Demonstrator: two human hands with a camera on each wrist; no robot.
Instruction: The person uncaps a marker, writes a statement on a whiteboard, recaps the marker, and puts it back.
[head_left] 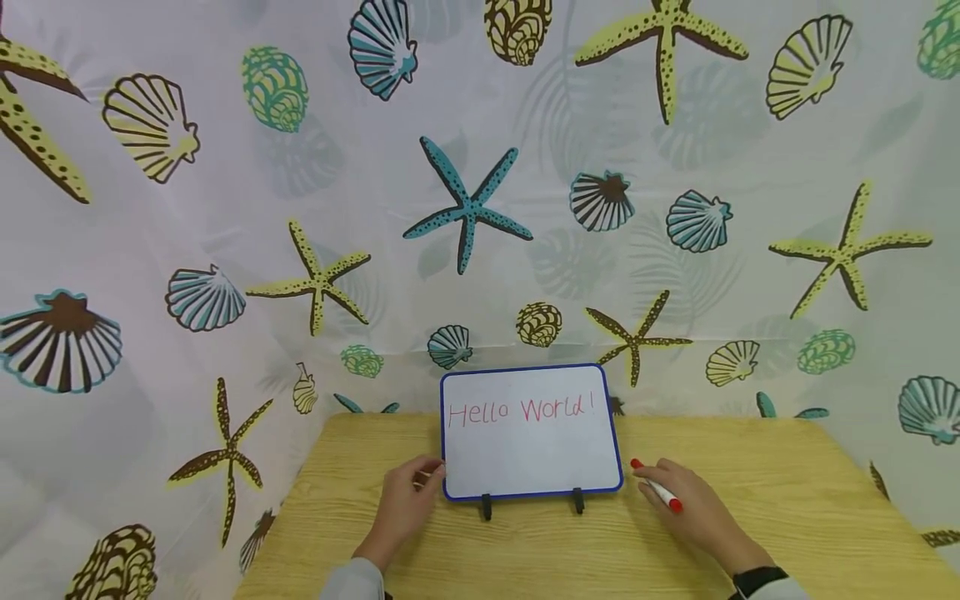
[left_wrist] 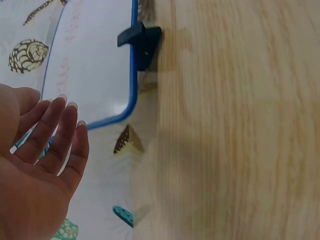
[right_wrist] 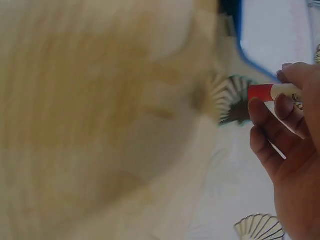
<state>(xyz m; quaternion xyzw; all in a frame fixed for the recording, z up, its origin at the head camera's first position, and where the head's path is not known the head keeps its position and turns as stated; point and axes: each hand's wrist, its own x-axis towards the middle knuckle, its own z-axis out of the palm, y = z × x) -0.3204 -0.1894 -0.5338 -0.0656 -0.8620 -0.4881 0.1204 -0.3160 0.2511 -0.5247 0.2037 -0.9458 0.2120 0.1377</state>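
Note:
A small whiteboard (head_left: 532, 458) with a blue frame stands on the table, with "Hello World!" written across its upper part in thin red letters. Two black clip feet (head_left: 487, 507) hold up its lower edge. My left hand (head_left: 408, 498) is at the board's left edge, fingertips right at the frame. In the left wrist view its fingers (left_wrist: 65, 131) are loosely extended and slightly bent, with nothing held. Off the board's lower right corner, my right hand (head_left: 693, 507) pinches a white marker (head_left: 662, 492) with red ends between thumb and fingers.
Light wood-grain table (head_left: 540, 550) runs beneath the board and both hands. Behind and at both sides hangs a white curtain (head_left: 480, 308) printed with starfish and shells, meeting the table's back edge close behind the board.

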